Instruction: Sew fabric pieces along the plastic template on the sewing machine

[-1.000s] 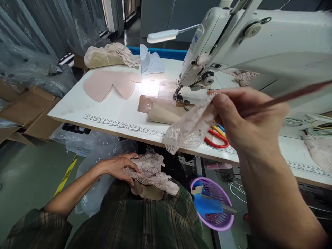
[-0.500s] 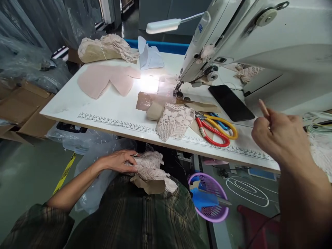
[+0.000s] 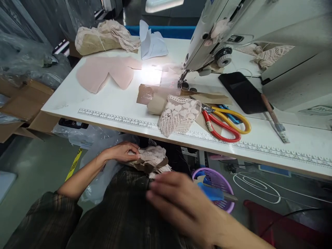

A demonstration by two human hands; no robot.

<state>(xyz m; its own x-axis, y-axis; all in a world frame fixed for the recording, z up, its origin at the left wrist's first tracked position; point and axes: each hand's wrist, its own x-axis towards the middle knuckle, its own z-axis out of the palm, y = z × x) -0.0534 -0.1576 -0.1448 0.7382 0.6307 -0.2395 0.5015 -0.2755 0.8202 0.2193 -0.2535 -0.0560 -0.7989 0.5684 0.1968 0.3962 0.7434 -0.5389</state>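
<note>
The left hand [image 3: 121, 152] clamps the beige lace-and-fabric bundle [image 3: 153, 159] on the lap, steadying it; the blurred right hand [image 3: 176, 204] hovers beside it, fingers seemingly apart.

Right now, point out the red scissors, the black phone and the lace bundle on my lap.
red scissors [image 3: 207, 119], head view, red handle near the pivot
black phone [image 3: 242, 92], head view, middle of its screen
lace bundle [image 3: 153, 158], head view, its lace top
</note>
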